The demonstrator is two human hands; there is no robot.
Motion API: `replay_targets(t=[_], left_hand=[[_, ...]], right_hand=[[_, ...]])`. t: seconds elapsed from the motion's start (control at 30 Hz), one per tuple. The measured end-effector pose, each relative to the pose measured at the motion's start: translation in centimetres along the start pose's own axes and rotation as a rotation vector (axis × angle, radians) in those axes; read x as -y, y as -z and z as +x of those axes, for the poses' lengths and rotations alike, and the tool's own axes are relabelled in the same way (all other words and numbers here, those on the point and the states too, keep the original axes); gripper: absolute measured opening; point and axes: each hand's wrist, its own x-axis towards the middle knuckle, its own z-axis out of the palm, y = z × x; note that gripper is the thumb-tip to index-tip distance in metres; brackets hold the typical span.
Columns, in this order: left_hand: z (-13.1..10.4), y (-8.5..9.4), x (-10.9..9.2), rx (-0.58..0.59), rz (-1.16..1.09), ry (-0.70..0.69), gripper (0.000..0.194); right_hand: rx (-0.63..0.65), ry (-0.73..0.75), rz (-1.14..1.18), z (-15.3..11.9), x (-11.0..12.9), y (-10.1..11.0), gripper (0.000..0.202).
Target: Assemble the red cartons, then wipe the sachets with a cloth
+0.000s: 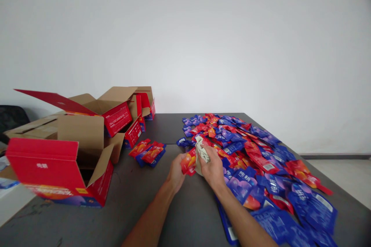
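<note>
In the middle of the head view my left hand (176,173) is closed on the edge of a red pouch (189,160) with an orange print. My right hand (212,166) grips a crumpled off-white cloth (201,151), which lies against the pouch's right side. Both hands are above the dark table, just left of a large heap of red and blue pouches (243,181). To the left of my hands, a small overlapping group of red and blue pouches (148,152) lies on the table.
Several open red cartons stand on the left, the nearest carton (43,166) with its flaps up. Behind it are another red carton (117,118) and a brown cardboard box (34,129). The dark table (121,216) ends at a white wall (185,46). A dark chair (14,115) shows far left.
</note>
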Motion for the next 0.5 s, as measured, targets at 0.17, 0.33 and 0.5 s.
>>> replay_targets(t=[0.17,0.33,0.5], left_hand=[[0.6,0.3,-0.2,-0.011,0.045,-0.011,0.037],[2.0,3.2,-1.5,-0.244,0.596,-0.293,0.041],[2.8,7.0,-2.3,-0.43,1.255,-0.473,0.04]], right_hand=[[0.232,0.047,0.078,-0.9,1.5,-0.7,0.033],[0.242,-0.007,-0.029,-0.6,0.8,-0.7,0.03],[0.149,-0.113,-0.246,0.4,-0.9,0.2,0.03]])
